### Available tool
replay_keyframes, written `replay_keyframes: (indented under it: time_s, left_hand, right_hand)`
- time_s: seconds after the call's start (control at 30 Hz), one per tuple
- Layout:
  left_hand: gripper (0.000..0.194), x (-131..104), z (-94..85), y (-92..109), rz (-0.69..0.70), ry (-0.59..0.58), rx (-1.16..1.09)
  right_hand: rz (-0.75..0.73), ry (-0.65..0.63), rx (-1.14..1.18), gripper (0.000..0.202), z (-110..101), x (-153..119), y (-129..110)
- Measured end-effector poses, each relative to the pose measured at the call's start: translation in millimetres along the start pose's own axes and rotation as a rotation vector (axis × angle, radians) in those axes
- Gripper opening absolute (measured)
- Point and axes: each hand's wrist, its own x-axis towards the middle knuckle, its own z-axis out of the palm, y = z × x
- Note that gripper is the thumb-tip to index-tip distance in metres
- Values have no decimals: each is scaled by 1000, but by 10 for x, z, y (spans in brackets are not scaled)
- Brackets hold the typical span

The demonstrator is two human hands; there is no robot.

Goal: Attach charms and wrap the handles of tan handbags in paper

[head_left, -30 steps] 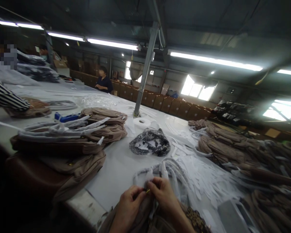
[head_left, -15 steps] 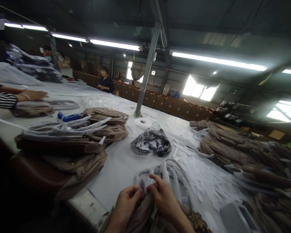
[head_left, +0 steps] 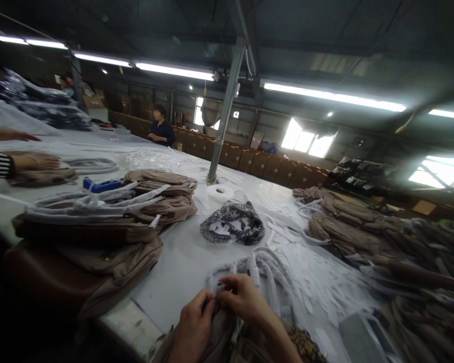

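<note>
A brown fabric bag (head_left: pixel 220 330) lies before me, its looped handles (head_left: pixel 278 282) covered in white wrapping. My left hand (head_left: pixel 194 320) is closed in a pinch where a wrapped handle meets the bag's top edge. Right beside it, my right hand (head_left: pixel 245 301) has thumb and forefinger pinched on the same spot, with the fingertips of both hands almost touching. Just what the fingertips grip is partly hidden. A leopard-patterned piece (head_left: pixel 306 344) shows by my right forearm.
Brown bags (head_left: pixel 159 201) are stacked at left, with a blue tool (head_left: pixel 102 184) behind. White strips (head_left: pixel 318 282) litter the table's right side beside more bags (head_left: pixel 348 227). A speckled plastic bag (head_left: pixel 232 222), tape roll (head_left: pixel 220 191) and post (head_left: pixel 227 111) stand ahead. A co-worker's hand (head_left: pixel 36 160) is far left.
My right hand's forefinger, stretched out before, has curled in toward the thumb, and the hand has shifted slightly left. At far left, one co-worker's hand has lifted off the bag there.
</note>
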Motion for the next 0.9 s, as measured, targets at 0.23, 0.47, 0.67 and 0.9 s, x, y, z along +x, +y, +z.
replay_keyframes:
  time_s: [0.23, 0.47, 0.67, 0.9]
  left_hand:
    - [40, 64, -88, -28, -19, -169, -236]
    - [26, 77, -49, -29, -45, -111, -258]
    - [25, 48, -38, 16, -7, -75, -189]
    - [25, 49, -1, -15, -3, -58, -191]
  right_hand:
    - [-41, -1, 82, 16, 13, -28, -45]
    - [-39, 0, 82, 13, 19, -65, 40]
    - [-71, 19, 82, 15, 75, -94, 60]
    - [-51, 48, 58, 16, 89, -89, 74]
